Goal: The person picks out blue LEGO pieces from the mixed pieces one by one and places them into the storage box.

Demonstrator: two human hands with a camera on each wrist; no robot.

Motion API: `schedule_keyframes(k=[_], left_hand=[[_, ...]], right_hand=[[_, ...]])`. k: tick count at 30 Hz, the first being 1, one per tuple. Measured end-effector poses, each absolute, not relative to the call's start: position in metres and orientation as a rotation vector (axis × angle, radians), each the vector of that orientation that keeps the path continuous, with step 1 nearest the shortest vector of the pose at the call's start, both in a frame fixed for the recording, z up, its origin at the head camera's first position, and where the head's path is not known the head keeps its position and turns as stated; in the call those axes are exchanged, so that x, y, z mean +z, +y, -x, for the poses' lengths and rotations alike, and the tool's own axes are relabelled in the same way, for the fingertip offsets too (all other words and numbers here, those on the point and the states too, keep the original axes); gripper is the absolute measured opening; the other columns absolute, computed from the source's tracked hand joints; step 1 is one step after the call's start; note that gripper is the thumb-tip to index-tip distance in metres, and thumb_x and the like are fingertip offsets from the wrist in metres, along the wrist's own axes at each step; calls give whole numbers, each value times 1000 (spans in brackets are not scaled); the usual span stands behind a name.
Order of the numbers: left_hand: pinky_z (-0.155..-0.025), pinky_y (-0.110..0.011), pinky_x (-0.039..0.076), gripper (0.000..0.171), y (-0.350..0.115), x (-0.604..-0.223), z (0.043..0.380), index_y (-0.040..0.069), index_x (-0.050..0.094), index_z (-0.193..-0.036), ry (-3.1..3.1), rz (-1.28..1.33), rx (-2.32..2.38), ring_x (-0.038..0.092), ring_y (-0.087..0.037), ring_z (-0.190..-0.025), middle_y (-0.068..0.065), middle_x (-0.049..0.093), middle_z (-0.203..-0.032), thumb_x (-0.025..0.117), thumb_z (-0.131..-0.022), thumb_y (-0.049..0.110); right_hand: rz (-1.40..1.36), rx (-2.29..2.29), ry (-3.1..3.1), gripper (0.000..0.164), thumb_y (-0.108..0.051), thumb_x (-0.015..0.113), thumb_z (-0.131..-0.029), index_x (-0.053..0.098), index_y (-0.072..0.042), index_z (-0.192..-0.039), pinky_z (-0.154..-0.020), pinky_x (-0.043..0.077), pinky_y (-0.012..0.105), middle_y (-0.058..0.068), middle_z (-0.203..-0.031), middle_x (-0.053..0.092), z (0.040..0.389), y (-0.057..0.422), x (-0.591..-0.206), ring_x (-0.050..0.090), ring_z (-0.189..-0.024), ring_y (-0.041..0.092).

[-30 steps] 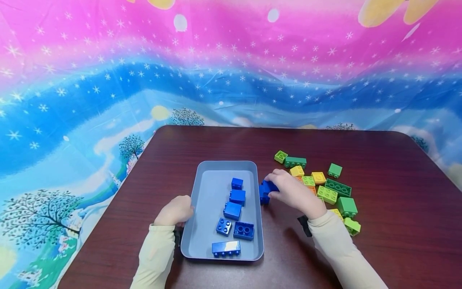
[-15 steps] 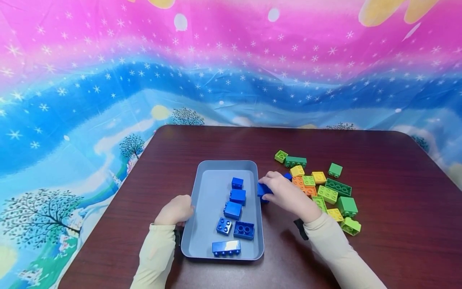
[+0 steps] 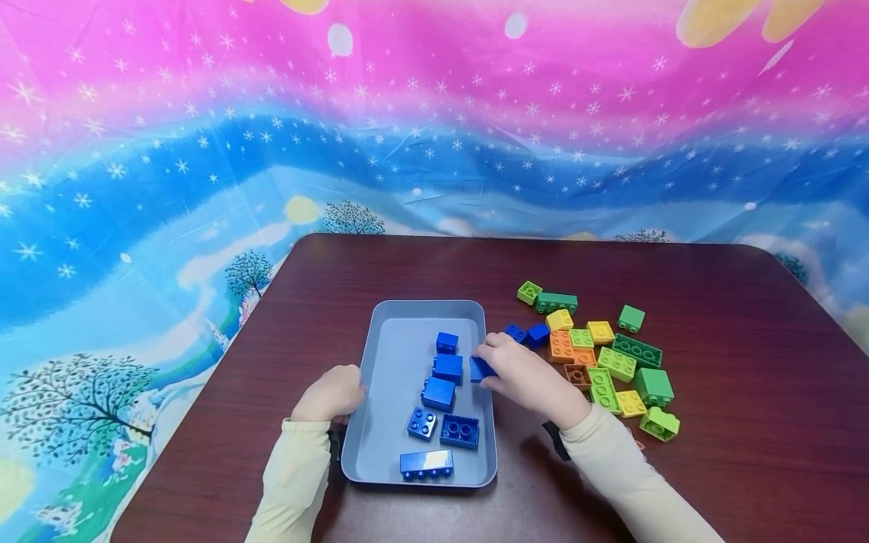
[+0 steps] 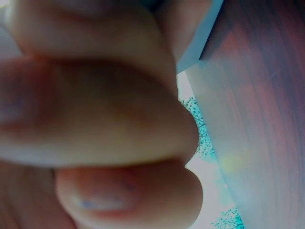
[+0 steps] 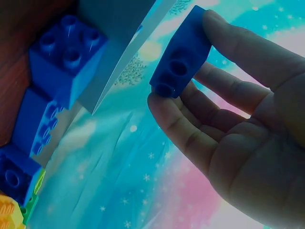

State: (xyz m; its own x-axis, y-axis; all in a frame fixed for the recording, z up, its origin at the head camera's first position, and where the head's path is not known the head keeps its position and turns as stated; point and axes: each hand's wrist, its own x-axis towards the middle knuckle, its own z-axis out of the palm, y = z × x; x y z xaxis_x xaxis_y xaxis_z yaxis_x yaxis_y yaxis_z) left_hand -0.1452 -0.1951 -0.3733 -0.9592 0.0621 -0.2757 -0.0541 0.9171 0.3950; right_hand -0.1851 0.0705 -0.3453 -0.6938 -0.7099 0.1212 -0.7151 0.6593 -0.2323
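Note:
In the head view my right hand (image 3: 532, 381) pinches a blue building brick (image 3: 481, 369) at the right rim of the grey tray (image 3: 366, 332). The right wrist view shows that brick (image 5: 183, 52) between thumb and fingertips, two studs facing the camera. My left hand (image 3: 329, 394) grips the tray's left side, fingers curled at the rim; its fingers (image 4: 109, 114) fill most of the left wrist view. Several blue bricks lie in the tray, among them a long one (image 3: 426, 464) at the near end and a small one (image 3: 446, 343) toward the far end.
Right of the tray, on the dark wooden table (image 3: 747, 339), blue bricks (image 3: 538, 335) lie beyond my right hand. Farther right spreads a loose group of green, yellow and orange bricks, including a big green one (image 3: 654, 387). A patterned cloth (image 3: 434, 151) hangs behind the table.
My right hand has moved left with the blue brick, from the table beside the tray to its right rim, uncovering blue and orange bricks behind it. The left hand stays put.

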Motion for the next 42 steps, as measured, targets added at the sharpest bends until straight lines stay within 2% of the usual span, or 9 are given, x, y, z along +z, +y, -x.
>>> schedule_keyframes(k=[7, 15, 32, 42], left_hand=[[-36, -26, 39, 31, -195, -373, 145, 3, 48, -57, 2789, -11, 595, 44, -13, -33, -5, 46, -41, 42, -87, 2], [-36, -26, 38, 32, -196, -373, 144, 3, 48, -55, 2794, -14, 608, 43, -13, -33, -4, 44, -40, 42, -86, 1], [-36, -26, 38, 32, -195, -373, 145, 3, 48, -55, 2799, -9, 581, 44, -13, -33, -4, 45, -40, 42, -87, 2], [-35, -25, 36, 33, -196, -373, 145, 3, 46, -52, 2771, -5, 625, 42, -13, -32, -2, 41, -38, 41, -85, 0]], right_hand=[[-1310, 414, -2812, 33, -12, 73, -73, 61, 1, -101, -63, 47, 23, 6, -83, 51, 177, 65, -348, 48, -76, 16], [-1367, 391, -2816, 33, -15, 74, -72, 62, -2, -100, -65, 47, 23, 4, -85, 53, 168, 58, -352, 49, -78, 14], [-1486, 289, -2833, 30, -19, 74, -73, 63, -4, -96, -59, 43, 19, 1, -78, 51, 152, 44, -357, 45, -72, 11], [-1553, 271, -2864, 33, -19, 77, -69, 64, -3, -95, -56, 43, 17, 0, -76, 53, 148, 42, -357, 47, -68, 8]])
